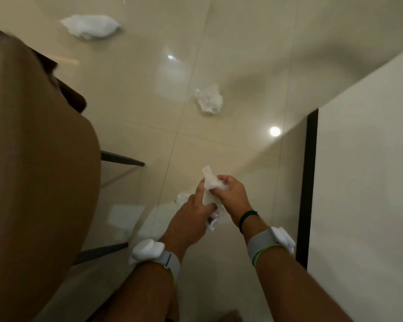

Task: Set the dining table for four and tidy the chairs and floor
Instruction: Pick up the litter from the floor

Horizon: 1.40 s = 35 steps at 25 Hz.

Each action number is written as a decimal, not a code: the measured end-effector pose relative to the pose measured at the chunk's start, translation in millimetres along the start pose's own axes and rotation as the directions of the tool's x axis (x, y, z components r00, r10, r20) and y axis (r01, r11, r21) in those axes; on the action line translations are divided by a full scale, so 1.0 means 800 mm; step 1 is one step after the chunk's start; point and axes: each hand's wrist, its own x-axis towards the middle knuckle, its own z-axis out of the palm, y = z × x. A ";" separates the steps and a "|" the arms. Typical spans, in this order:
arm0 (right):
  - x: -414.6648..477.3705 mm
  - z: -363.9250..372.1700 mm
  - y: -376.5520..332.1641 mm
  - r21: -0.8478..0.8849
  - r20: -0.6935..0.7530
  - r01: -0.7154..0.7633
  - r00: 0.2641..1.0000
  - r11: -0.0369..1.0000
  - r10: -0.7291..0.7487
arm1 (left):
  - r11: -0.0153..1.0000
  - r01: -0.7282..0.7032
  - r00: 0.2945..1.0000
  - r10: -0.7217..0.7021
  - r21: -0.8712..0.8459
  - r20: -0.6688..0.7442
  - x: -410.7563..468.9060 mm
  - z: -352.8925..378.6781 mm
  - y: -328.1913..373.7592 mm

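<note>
Head view: both hands grip crumpled tissue [211, 182] above the floor [242, 54]
Left hand [191, 212] and right hand [230, 191] closed on it; two more wads [208, 98] lie beyond

The floor [219, 31] is showing glossy cream tiles with thin pale joints. Three crumpled tissues are showing white: one far off [90, 26], one mid-floor [209, 98], one held [211, 182]. The chair [33, 159] is looking tan with dark legs. Grey wristbands [261, 242] are carrying white pods; a green bracelet [248, 217] is circling the right wrist.
</note>
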 end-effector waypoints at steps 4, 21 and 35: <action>-0.014 -0.015 -0.088 0.039 0.159 -0.076 0.985 0.996 0.069 | 0.962 0.199 0.980 -0.200 -0.187 0.013 0.039 -0.057 0.048; 0.223 -0.153 -0.209 -0.635 0.119 0.200 0.980 0.746 -0.162 | 0.877 0.452 0.886 -0.463 0.164 0.028 0.271 -0.177 0.018; 0.471 -0.035 -0.251 -0.914 0.301 0.318 0.948 0.252 -0.107 | 0.833 0.540 0.840 -0.542 0.117 -0.019 0.431 -0.196 -0.147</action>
